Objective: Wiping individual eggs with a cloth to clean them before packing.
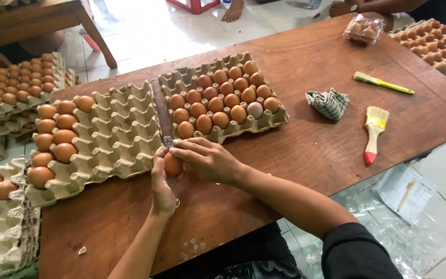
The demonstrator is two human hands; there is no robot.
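White floor tiles are showing around a brown wooden tabletop [311, 150], where two grey pulp egg trays [120, 129] are lying side by side. A brown egg [172, 164] is being gripped by both hands at the near edge of the trays — the left hand [162, 188] is curled under it, the right hand [207, 160] is closed over its top, fingertips pinching. Its shell is looking smooth and evenly tan; its long axis is standing roughly upright. Two brushes [373, 132] and a checked cloth [329, 103] are lying well apart, to the right.
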